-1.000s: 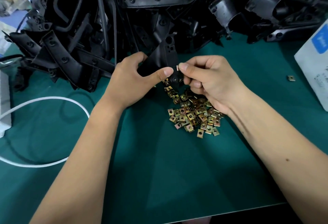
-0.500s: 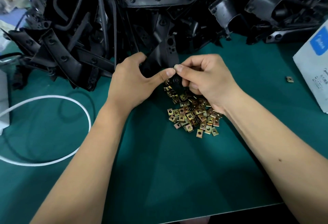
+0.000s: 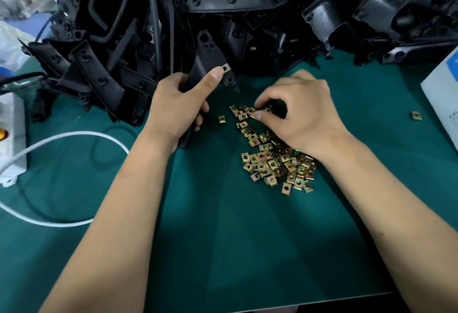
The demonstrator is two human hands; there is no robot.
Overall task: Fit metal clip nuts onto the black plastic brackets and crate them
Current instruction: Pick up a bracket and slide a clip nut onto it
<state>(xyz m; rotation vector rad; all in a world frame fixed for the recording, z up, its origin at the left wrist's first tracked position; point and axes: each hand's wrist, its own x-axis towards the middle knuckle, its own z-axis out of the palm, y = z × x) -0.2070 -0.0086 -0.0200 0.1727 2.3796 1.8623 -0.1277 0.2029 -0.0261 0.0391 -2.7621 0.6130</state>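
Now, bracket (image 3: 207,64): stiff, light plastic; left hand (image 3: 178,104) grips its shank, thumb by fitted clip nut (image 3: 225,67).
Nuts: small, springy, slippery; right hand (image 3: 301,114) fingers pinch one from the pile (image 3: 277,161).

Two bare hands show: the left hand (image 3: 178,106) and the right hand (image 3: 302,119). One black plastic bracket (image 3: 210,59) is held, with one metal clip nut (image 3: 225,67) seated on it. The heap of black plastic brackets (image 3: 247,15) along the far edge of the green mat (image 3: 247,250) is too tangled to count. The pile of brass-coloured square clip nuts (image 3: 277,161) holds several dozen; two more lie apart, one loose clip nut (image 3: 222,119) beside the pile, one stray clip nut (image 3: 415,115) toward the right edge. One white cable (image 3: 74,136) loops at the left.
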